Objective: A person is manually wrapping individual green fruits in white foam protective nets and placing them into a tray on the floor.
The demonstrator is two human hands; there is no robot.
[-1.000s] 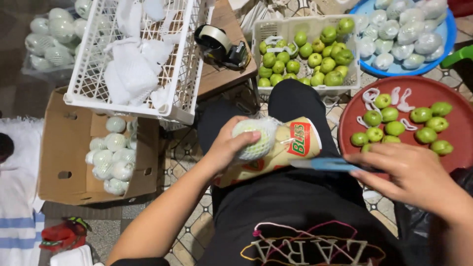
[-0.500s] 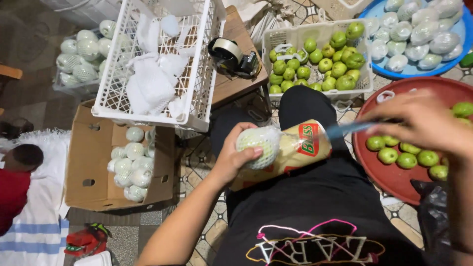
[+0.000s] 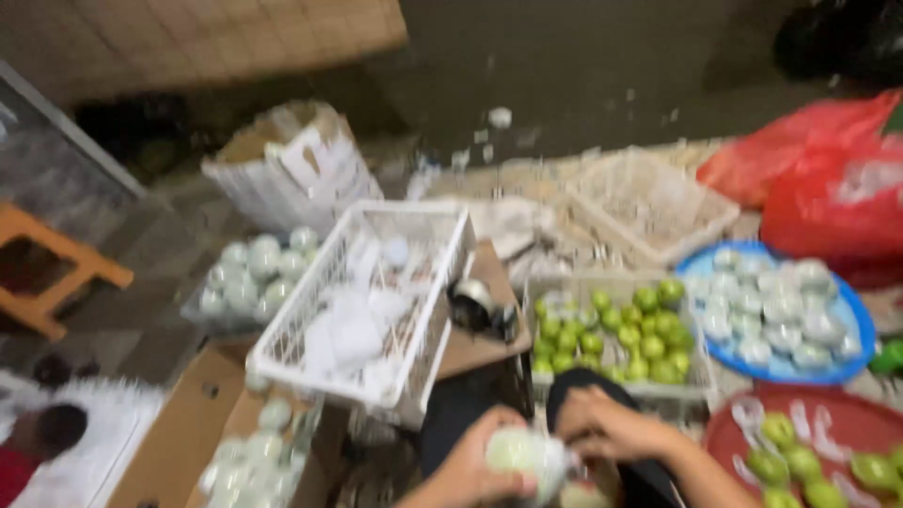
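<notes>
- A cluttered floor (image 3: 583, 85) fills the blurred frame, with a white plastic crate (image 3: 376, 310) at centre.
- Bottom centre: left hand (image 3: 470, 466), grip clamped on a foam-wrapped fruit (image 3: 522, 452).
- Right hand (image 3: 602, 428) touches the fruit's right side; its grip state is unclear.
- A red tray (image 3: 847, 414) of green fruit lies lower right.

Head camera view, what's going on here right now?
A person seated on the floor holds a pale wrapped fruit in the left hand, while the right hand works at its wrapping. Around them sit a white basket of foam sleeves, a crate of green fruit, a blue tray of wrapped fruit and a red tray. The picture is blurred.
</notes>
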